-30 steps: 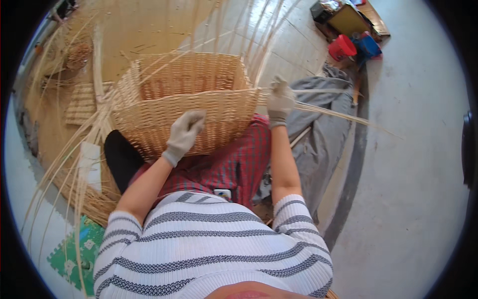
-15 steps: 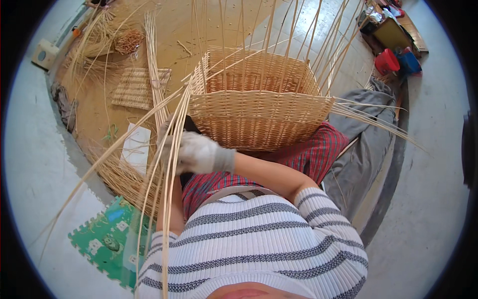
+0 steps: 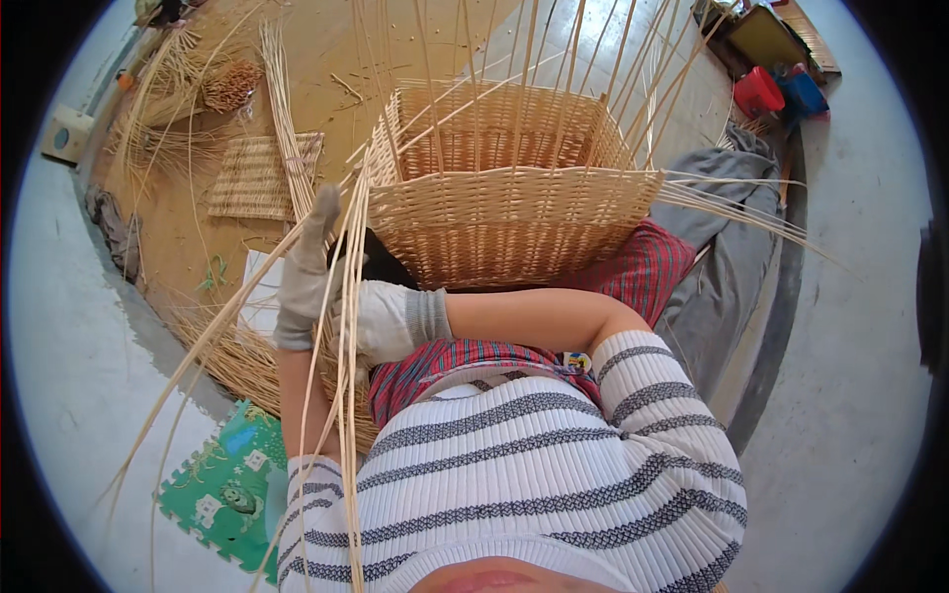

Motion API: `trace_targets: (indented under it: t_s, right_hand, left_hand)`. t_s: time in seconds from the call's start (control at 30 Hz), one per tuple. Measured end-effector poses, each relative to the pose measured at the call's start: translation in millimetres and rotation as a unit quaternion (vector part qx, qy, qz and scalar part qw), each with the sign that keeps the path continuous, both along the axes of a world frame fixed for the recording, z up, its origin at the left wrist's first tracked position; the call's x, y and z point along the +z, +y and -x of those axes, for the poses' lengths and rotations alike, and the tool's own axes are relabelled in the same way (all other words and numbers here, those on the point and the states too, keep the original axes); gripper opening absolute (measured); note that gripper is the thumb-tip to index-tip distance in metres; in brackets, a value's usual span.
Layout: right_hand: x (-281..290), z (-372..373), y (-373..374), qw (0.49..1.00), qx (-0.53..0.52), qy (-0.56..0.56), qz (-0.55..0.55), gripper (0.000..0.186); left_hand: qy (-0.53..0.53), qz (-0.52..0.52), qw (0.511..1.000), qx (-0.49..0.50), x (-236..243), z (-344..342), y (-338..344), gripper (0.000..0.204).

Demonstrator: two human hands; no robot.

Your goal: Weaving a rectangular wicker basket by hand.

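Observation:
A rectangular woven wicker basket (image 3: 514, 232) rests across my lap, with tall upright stakes rising from its far sides. From its left corner a bundle of long loose wicker strands (image 3: 348, 395) hangs down toward my body; others slant out to the lower left. My left hand (image 3: 308, 262), in a pale work glove, is beside these strands, its fingers stretched upward near the basket's left corner. Close by, my right hand (image 3: 384, 321), also gloved, reaches across my body to the hanging strands. Those strands cross in front of its fingertips, so its grip is hidden.
A flat woven panel (image 3: 265, 176) and a long bundle of strands (image 3: 282, 109) lie on the floor at the left. More wicker (image 3: 232, 361) is heaped beside me, near a green foam mat (image 3: 232, 489). Grey cloth (image 3: 722, 257) lies right; a red bucket (image 3: 758, 93) stands beyond.
My left hand has come up from behind the strands, fingers now pointing upward. The right hand has dropped slightly. The basket appears a little higher and further left in view.

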State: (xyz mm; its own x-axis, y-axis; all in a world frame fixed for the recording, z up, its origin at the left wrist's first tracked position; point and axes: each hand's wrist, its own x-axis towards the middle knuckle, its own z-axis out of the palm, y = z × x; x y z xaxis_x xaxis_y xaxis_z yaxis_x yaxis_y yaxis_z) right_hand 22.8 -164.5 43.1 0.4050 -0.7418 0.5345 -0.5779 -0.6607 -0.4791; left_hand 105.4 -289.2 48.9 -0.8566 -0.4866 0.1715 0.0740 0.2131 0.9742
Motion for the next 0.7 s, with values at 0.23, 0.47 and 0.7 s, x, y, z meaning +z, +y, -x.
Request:
trace_targets:
  t_s: [0.23,0.47,0.7]
  right_hand:
    - [-22.6,98.8,44.9,0.942,-0.189,-0.249,0.122,0.009]
    - [-93.0,192.3,32.0,0.736,-0.183,-0.652,0.005,0.019]
    - [-61.6,184.2,59.6,0.682,-0.462,-0.538,-0.18,0.012]
  left_hand:
    - [0.197,-0.135,0.962,0.134,-7.1,50.9,-44.0,0.034]
    - [0.197,-0.064,0.948,0.241,-45.8,31.3,-26.5,0.032]
    - [0.068,-0.009,0.949,0.308,-69.6,71.3,28.4,0.049]
